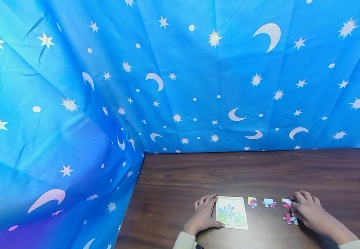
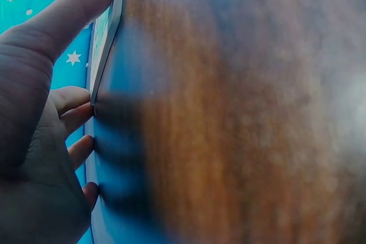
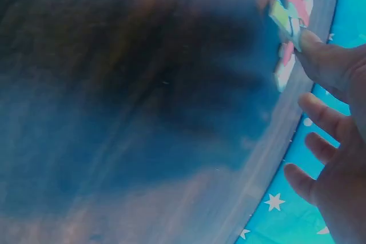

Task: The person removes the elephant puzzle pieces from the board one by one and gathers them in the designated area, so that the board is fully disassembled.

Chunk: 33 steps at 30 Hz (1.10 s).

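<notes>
A square puzzle board with a pale border lies on the table, part of its middle filled with joined, pastel-coloured pieces. My left hand holds its left side, the thumb on the near corner and the fingers at the far one. In the left wrist view the thumb lies along the board's rim. To the right, my right hand is over several loose pieces. Its thumb meets a green-and-white puzzle piece; the other visible fingers are bent and apart from the pieces. One finger is hidden.
Between the board and my right hand lie a yellow-and-red piece and a blue-and-white piece. A pink piece sits near my right thumb. A blue cloth with stars and moons hangs behind the brown table and along its left.
</notes>
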Each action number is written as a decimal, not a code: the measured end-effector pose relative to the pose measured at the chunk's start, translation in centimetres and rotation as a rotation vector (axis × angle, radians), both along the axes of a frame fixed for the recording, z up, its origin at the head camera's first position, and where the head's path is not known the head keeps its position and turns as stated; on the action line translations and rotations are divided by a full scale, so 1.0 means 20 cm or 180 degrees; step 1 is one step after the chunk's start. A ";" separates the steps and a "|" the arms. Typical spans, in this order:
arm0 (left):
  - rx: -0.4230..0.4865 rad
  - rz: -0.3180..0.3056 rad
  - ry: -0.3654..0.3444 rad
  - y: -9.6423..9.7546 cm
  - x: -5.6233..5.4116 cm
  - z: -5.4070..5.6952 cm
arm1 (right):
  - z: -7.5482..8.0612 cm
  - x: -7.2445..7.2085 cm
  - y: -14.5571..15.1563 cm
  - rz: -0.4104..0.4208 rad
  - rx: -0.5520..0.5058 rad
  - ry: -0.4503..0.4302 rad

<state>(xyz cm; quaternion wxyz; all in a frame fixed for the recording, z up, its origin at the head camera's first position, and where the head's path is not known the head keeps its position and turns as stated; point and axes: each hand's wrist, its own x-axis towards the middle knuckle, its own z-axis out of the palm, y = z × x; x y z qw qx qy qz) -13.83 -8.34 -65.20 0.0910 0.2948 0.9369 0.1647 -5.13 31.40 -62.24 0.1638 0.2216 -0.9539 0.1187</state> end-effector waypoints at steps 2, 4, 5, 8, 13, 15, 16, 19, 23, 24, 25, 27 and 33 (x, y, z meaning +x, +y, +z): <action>-0.0006 0.0009 -0.0023 0.00 0.00 -0.01 | -0.03 0.00 0.01 0.0032 0.0020 0.0089; -0.0004 0.0008 -0.0025 0.00 0.00 -0.01 | -0.05 0.00 0.02 0.0060 0.0006 0.0154; 0.0003 0.0014 -0.0042 0.00 0.00 -0.01 | -0.06 0.00 0.02 0.0063 -0.0005 0.0182; 0.0021 0.0033 -0.0102 -0.01 0.00 -0.01 | -0.08 0.00 0.03 0.0048 -0.0095 0.0266; 0.0095 0.0047 -0.0149 -0.02 0.00 0.00 | -0.08 -0.01 0.03 -0.0068 -0.0259 0.0211; 0.0114 0.0036 -0.0131 -0.01 -0.01 0.00 | -0.06 -0.01 0.03 -0.0135 -0.0302 0.0136; 0.0122 0.0030 -0.0120 -0.01 -0.01 0.00 | -0.04 -0.02 0.02 -0.0157 -0.0350 0.0126; 0.0105 0.0033 -0.0110 0.00 0.00 0.00 | 0.01 -0.04 -0.03 -0.0205 -0.0456 0.0061; 0.0083 0.0032 -0.0130 -0.01 0.00 0.02 | 0.07 -0.10 -0.15 -0.0198 -0.0552 -0.0040; 0.0080 0.0018 -0.0122 -0.01 0.00 0.02 | 0.08 -0.12 -0.18 -0.0187 -0.0576 -0.0064; 0.0070 0.0004 -0.0108 -0.01 0.00 0.02 | 0.08 -0.14 -0.22 -0.0169 -0.0606 -0.0060; 0.0059 -0.0054 -0.0044 -0.01 0.00 0.02 | 0.09 -0.17 -0.28 -0.0128 -0.0666 -0.0028; 0.0150 -0.0137 0.0011 -0.02 0.01 0.01 | 0.10 -0.25 -0.47 0.0062 -0.0773 0.0011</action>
